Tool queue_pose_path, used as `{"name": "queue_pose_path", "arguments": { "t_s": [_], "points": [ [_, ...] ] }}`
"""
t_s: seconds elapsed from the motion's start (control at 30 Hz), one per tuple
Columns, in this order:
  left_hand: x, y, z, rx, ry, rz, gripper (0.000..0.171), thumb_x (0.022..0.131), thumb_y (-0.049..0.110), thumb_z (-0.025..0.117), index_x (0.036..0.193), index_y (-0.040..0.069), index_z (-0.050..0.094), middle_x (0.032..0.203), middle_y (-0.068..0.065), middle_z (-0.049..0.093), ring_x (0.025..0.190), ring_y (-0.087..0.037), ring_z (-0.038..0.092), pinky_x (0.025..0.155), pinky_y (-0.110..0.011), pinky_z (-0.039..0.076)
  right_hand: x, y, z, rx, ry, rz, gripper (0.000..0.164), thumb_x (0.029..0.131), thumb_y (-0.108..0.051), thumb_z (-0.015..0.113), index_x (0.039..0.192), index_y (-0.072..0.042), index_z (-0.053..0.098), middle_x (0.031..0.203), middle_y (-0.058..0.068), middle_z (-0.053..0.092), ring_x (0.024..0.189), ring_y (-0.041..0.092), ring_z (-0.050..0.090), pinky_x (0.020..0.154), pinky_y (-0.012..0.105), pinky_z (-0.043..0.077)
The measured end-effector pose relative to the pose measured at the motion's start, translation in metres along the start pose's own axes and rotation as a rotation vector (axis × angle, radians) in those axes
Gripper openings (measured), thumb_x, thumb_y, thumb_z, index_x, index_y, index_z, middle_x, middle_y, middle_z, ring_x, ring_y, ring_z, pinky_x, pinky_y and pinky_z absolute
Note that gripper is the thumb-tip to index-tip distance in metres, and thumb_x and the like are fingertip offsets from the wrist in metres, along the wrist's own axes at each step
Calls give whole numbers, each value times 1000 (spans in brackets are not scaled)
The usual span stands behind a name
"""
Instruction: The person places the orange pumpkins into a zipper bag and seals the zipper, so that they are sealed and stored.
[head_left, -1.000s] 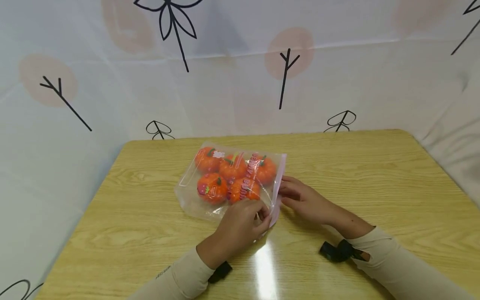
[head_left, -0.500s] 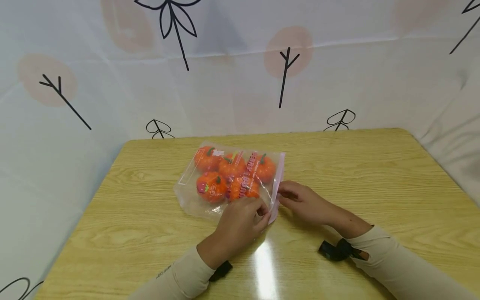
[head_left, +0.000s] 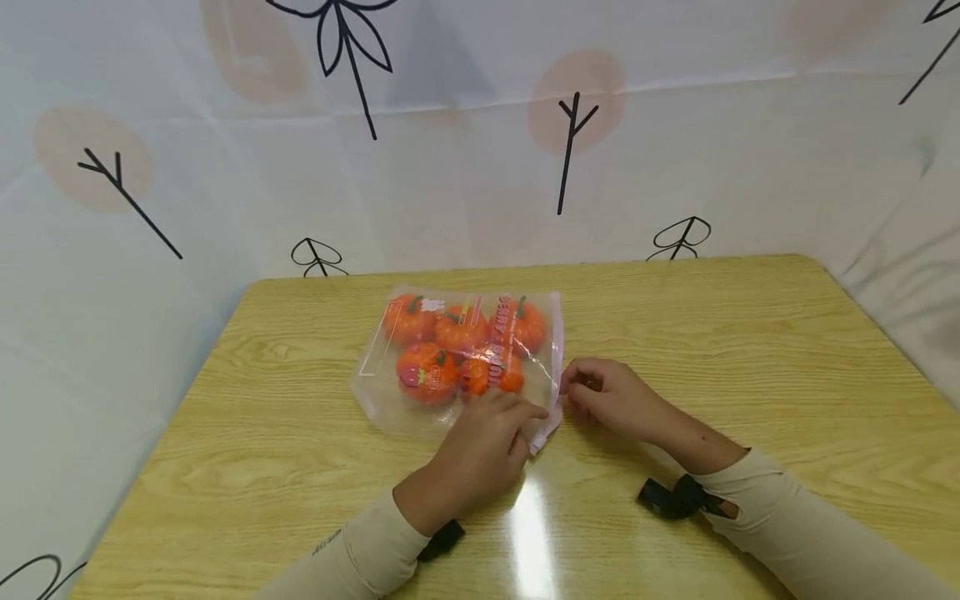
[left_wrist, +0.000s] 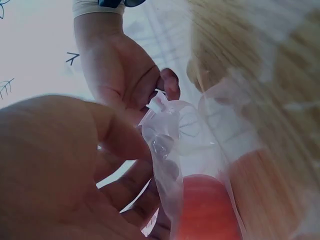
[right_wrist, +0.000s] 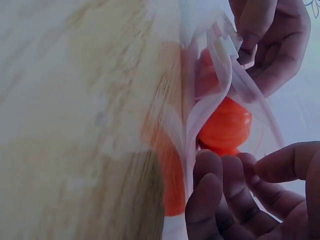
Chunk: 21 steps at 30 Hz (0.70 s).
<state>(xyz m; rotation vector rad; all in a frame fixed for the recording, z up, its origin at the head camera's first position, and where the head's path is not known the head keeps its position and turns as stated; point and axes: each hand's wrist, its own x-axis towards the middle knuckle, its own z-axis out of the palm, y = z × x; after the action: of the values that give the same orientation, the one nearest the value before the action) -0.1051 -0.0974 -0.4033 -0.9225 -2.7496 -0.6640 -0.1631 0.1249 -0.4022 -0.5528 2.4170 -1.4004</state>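
Observation:
A clear zip bag with a pink strip lies on the table, holding several orange toy pumpkins. Its white slider sits at the near corner. In the right wrist view the pink lips stand apart, with a pumpkin visible between them. My left hand rests over the near side of the bag beside the slider, index finger reaching over the strip, thumb apart from it. At the mouth edge, my right hand has curled fingers, and thumb and index finger pinch the upper lip.
The wood-grain table extends on both sides of the bag. A white patterned cloth hangs behind it. Both wrists wear black cameras, such as the right one, below beige sleeves.
The bag's mouth edge has shifted slightly left and straightened. My left fingers have loosened from the near corner, uncovering the slider. My right hand has moved slightly away from the near edge.

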Motion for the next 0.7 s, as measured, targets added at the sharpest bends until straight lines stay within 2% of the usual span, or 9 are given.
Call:
{"name": "queue_pose_path", "arguments": {
  "t_s": [0.13,0.2,0.27,0.37,0.57,0.7],
  "points": [
    [-2,0,-1,65,-39,9,47,82,7,61,127,21,67,122,6,66,116,-16,56,107,-54,39,0,0,-1,-18,-9,17,14,97,-6,51,93,-3,63,70,12,59,57,17,55,51,30,49],
    [-3,0,0,95,-56,9,55,79,7,63,131,24,64,126,5,62,119,-16,54,105,-54,38,0,0,-1,-16,-26,25,15,98,-7,50,93,-2,63,68,11,59,56,17,55,50,31,49],
    [-4,0,1,113,-61,-4,57,80,7,64,133,25,62,125,3,61,118,-17,53,100,-49,39,0,0,-2,-17,-51,39,16,98,-8,50,92,-2,64,66,10,58,54,17,56,49,33,50],
    [-4,0,1,128,-33,-22,50,82,9,66,129,25,64,118,2,61,111,-18,54,91,-42,40,0,2,-3,-13,-106,56,19,100,-11,49,92,-1,64,61,7,58,52,18,57,48,34,51],
    [-3,-1,0,114,-19,-80,27,90,24,70,117,27,68,107,5,62,100,-15,55,91,-43,41,-1,3,-3,13,-199,58,31,103,-15,45,84,1,63,56,7,57,47,20,59,46,35,51],
    [-3,-1,0,111,-8,-94,21,92,32,70,113,28,70,105,6,62,98,-13,56,90,-42,41,-2,0,-3,34,-241,64,35,103,-16,42,80,2,61,54,9,58,45,18,57,44,33,48]
  ]
}}
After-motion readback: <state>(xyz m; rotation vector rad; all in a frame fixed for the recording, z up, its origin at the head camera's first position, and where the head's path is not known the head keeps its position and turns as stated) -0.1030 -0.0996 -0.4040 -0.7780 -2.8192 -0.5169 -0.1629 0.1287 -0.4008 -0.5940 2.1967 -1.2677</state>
